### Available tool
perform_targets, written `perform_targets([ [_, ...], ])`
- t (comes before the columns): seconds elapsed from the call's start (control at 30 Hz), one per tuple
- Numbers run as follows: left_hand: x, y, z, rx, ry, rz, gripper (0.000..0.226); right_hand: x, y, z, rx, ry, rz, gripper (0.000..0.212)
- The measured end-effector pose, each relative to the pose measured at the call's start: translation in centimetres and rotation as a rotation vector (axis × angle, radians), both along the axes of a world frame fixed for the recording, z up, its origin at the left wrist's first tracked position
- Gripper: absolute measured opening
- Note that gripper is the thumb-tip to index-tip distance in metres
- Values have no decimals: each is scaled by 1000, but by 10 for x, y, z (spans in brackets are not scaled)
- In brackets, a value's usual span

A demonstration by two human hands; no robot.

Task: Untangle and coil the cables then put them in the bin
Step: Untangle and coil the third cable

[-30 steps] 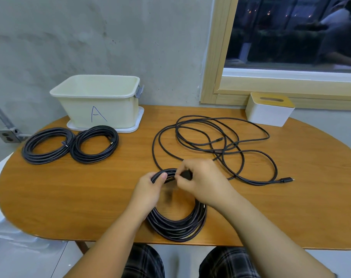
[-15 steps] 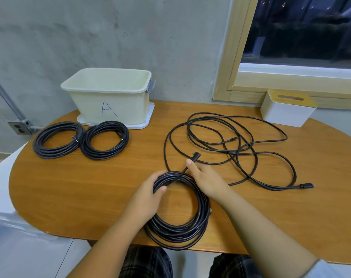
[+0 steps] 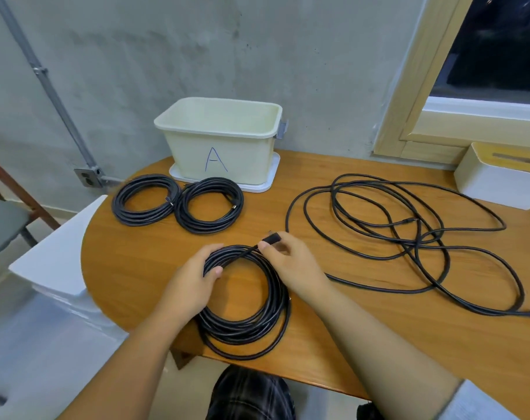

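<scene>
Single head-worn view, looking forward and down, close over the table [image 3: 136, 262]

Grey concrete wall [image 3: 167, 56] with conduit [image 3: 45, 86], pale wood-framed window [image 3: 415, 86], rounded wooden table [image 3: 136, 268].

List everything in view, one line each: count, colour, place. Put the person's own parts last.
bin: 1, cream, marked A, back of table on a white tray
finished coils: 2, black, side by side before the bin
coil in hand: 1, black, near table edge
loose cable: black tangle, table's right half
tissue box: 1, white with yellow top, far right
table: 1, wooden
left hand: grips the coil
right hand: pinches the coil's plug end
</scene>
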State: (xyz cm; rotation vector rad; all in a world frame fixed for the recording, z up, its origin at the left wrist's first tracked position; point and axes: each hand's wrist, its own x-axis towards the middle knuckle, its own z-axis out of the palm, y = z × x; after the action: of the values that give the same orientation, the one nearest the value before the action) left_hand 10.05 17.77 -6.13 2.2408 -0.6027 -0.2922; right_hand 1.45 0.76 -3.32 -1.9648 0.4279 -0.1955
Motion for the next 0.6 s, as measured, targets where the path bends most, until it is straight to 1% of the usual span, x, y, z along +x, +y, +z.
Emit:
perform_targets([
  [0.2,30,37,21,76,-62,77,37,25,32,12,101,-98,122,19],
  [0.3,36,46,27,115,-115,37,44,31,39,15,130,-128,126,19],
  [0.37,37,47,25,154,-186,-3,50,33,38,12,155,-86,111,21],
  [0.47,36,47,19,206,-298,-31,49,33,35,4,202,-15,80,20],
  [0.6,31,44,9,298,-386,-44,47,30,33,-1,163,27,5,20],
])
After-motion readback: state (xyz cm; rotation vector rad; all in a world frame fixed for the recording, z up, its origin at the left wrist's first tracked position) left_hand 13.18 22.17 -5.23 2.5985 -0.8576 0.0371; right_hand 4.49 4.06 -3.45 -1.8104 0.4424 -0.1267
